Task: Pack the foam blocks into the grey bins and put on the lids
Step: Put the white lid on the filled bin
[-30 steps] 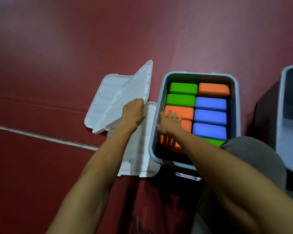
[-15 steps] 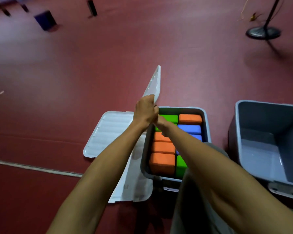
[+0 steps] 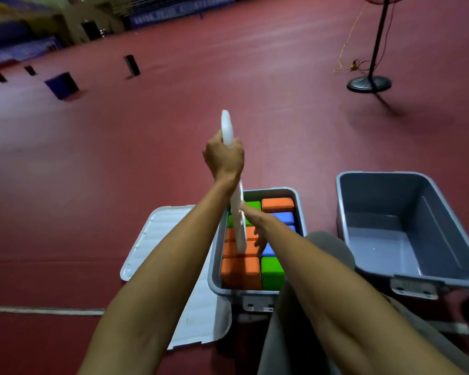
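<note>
Above the packed grey bin (image 3: 255, 292), the left hand (image 3: 224, 158) clamps its grip on a white lid (image 3: 227, 125) held edge-on and upright; the right hand (image 3: 255, 220) steadies its lower edge, fingers closed on it as far as can be seen. Orange, green and blue foam blocks (image 3: 240, 272) fill the bin. This looks like the lidding step: next the lid should be tipped flat, lined up with the rim and pressed down. A second lid (image 3: 160, 239) lies on the floor to the left; the empty bin (image 3: 406, 234) stands to the right.

Both forearms (image 3: 173, 266) are bare and sleeveless in view; a grey-trousered knee (image 3: 328, 244) shows below.
</note>
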{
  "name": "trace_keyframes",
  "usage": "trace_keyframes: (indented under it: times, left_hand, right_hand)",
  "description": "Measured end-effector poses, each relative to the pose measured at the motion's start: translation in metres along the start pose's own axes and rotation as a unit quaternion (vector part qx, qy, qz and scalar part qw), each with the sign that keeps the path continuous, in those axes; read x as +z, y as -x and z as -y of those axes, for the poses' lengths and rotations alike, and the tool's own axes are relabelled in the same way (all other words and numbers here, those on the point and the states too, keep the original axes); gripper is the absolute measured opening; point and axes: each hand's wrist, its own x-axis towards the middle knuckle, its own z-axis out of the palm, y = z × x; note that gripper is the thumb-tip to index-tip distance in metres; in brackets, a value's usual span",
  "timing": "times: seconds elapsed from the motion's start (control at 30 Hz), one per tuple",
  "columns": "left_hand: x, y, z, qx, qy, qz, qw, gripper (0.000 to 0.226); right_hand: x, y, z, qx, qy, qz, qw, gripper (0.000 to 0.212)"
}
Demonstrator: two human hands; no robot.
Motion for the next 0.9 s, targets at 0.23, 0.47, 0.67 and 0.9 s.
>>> trace_keyframes:
  times: [0.23,0.47,0.67,0.9]
  left_hand:
    - [-0.023,0.005,0.038,-0.243,0.249,-0.004,0.938,0.014]
    - [-0.061,0.040,0.132,-0.372,0.328,0.084,0.864,0.038]
    - [-0.069,0.094,0.205,-0.502,0.263,0.123,0.814,0.047]
    - [-0.060,0.159,0.270,-0.549,0.038,0.196,0.811,0.042]
  right_hand:
    - [-0.026,-0.026,-0.070,0.017,-0.193,-0.053,0.980,0.045]
    - [-0.062,-0.047,-0.109,-0.023,-0.054,-0.233,0.971,0.052]
    - [-0.080,-0.072,-0.112,0.000,0.022,-0.351,0.936,0.044]
    - [-0.105,-0.111,-0.139,0.002,0.166,-0.389,0.906,0.036]
